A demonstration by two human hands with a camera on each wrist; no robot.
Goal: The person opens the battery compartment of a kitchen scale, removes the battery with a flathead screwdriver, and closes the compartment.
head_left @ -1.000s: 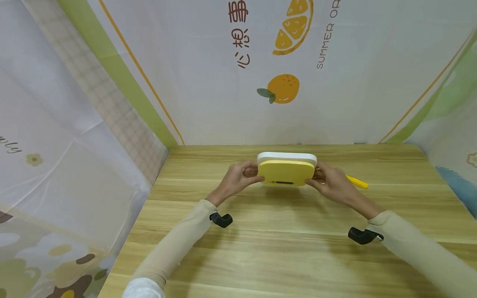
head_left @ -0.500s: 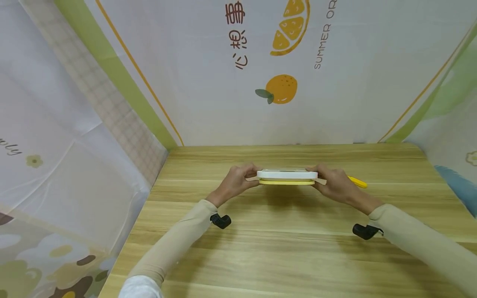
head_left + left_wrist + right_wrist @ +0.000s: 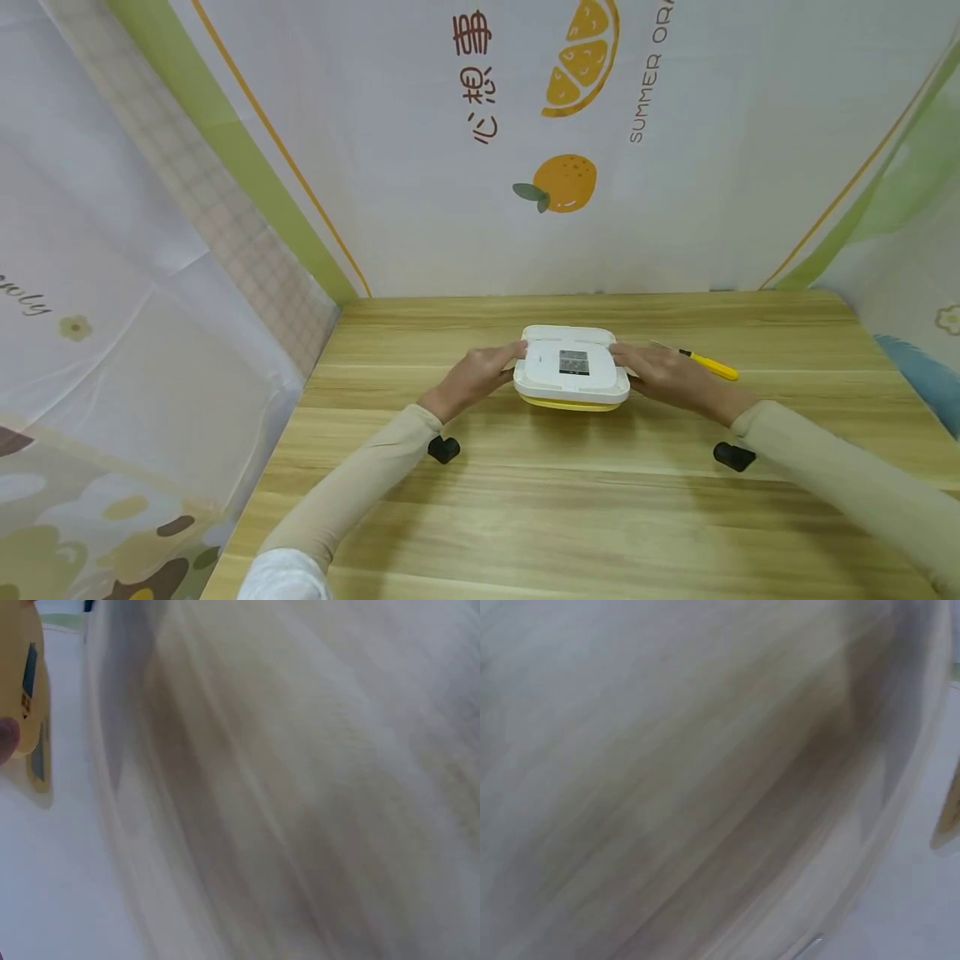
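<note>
A digital kitchen scale (image 3: 542, 373), with a white body and a yellow top, is held up over the wooden table. Its white underside, bearing a dark label, now faces upward in the head view. My left hand (image 3: 474, 377) grips one side, fingers on the underside. At the opposite side my right hand (image 3: 671, 379) holds it the same way. In the left wrist view, the scale's yellow face (image 3: 13, 675) with a dark display strip appears at the edge beside a thumb tip. Only a yellow sliver of the scale (image 3: 952, 808) shows in the right wrist view, which is blurred.
Just behind my right hand lies a screwdriver (image 3: 712, 366) with a yellow handle and thin metal shaft. The wooden table (image 3: 570, 517) ends at a printed cloth wall (image 3: 420, 208). More printed cloth (image 3: 202, 333) hangs along the left side.
The scale has tipped over, from its yellow face toward me, through edge-on, to its white underside showing. Both hands have turned with it and come slightly nearer. The screwdriver's shaft has come into sight.
</note>
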